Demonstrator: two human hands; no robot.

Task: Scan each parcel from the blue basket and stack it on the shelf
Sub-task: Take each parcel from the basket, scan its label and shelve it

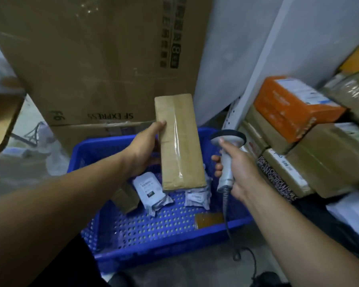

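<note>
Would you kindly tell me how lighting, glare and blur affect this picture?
Head view: dim, bluish light; a glare streak runs down the tape on the held parcel; blur smears the left edge and the far-right shelf parcels; the scanner looks fairly sharp; wide-angle distortion slants the white shelf upright.

1. We see a large carton (104, 59) standing upright, its "SF EXPRESS" print upside down.
2. We note a white panel (232, 48) just right of the carton.
3. We find clear plastic wrap (56, 160) on the floor (19, 177), left of the carton.
</note>
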